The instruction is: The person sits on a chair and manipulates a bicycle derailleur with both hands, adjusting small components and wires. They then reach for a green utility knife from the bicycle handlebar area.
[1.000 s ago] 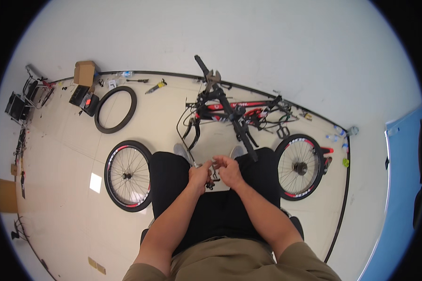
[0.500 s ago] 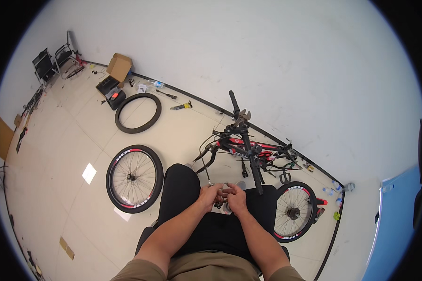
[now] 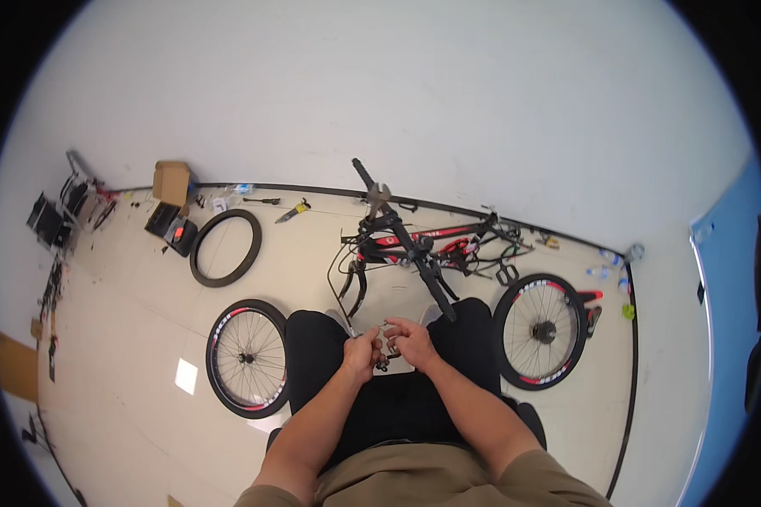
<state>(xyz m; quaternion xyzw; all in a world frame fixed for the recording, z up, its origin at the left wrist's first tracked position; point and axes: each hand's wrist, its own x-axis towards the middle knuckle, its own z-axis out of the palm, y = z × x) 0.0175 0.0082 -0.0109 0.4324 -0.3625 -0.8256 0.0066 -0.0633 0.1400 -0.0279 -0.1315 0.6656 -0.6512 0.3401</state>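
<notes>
The pale tiled floor [image 3: 135, 304] carries a bike frame [image 3: 431, 233], the landmark here. Nearer than the frame lie two wheels, the front wheel [image 3: 246, 358] to its left and the rear wheel [image 3: 544, 332] to its right. A bare tyre [image 3: 196, 260] is left of the frame. The handlebar [image 3: 435, 291] crosses over the frame, with a wrench [image 3: 379, 194] at its far half. Bottles [image 3: 599, 272] lie right of the frame; a yellow tool [image 3: 293, 210], an open carton [image 3: 171, 182] and chairs [image 3: 49, 221] are left of it, in that order outward. The white wall [image 3: 397, 84] rises beyond the frame.

Both hands are on the near side of the frame, below its left end, close together. The left hand [image 3: 363, 353] has its thumb toward the right hand [image 3: 412, 340], whose fingers bend in to meet it.

The left fingers are closed on a black part [image 3: 382, 365], nearer than the frame; a cable [image 3: 340, 304] runs from the frame's left end to this hand. The right thumb and fingers are half curled near the left thumb; whether they pinch anything cannot be told.
</notes>
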